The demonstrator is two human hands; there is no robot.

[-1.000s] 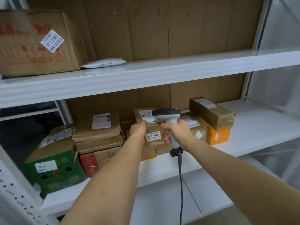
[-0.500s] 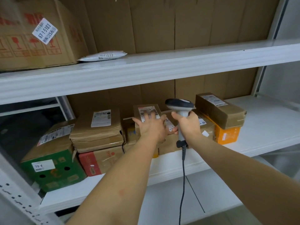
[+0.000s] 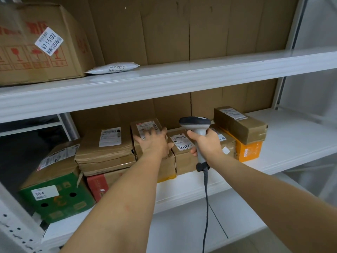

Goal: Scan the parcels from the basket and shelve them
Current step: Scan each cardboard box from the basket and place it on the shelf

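A small brown parcel (image 3: 145, 126) with a white label lies on top of other boxes on the middle shelf (image 3: 291, 143). My left hand (image 3: 155, 142) lies flat on it with fingers spread. My right hand (image 3: 207, 143) grips the handle of a grey and white barcode scanner (image 3: 196, 125), whose dark head points at the shelf's back. The scanner's cable hangs down in front of the shelf. Just right of the left hand sits another brown parcel (image 3: 182, 143) with handwritten digits on its label.
Further parcels fill the shelf: a green box (image 3: 54, 196) at the left, stacked brown boxes (image 3: 105, 152), an orange box (image 3: 249, 151) under a long brown box (image 3: 240, 125). The upper shelf holds a large carton (image 3: 40, 42) and a white pouch (image 3: 113, 68). Cardboard backs the shelves.
My left hand let go of the parcel's front and moved onto its top with fingers spread. The parcel now lies further back on the stack. The scanner stayed in my right hand.
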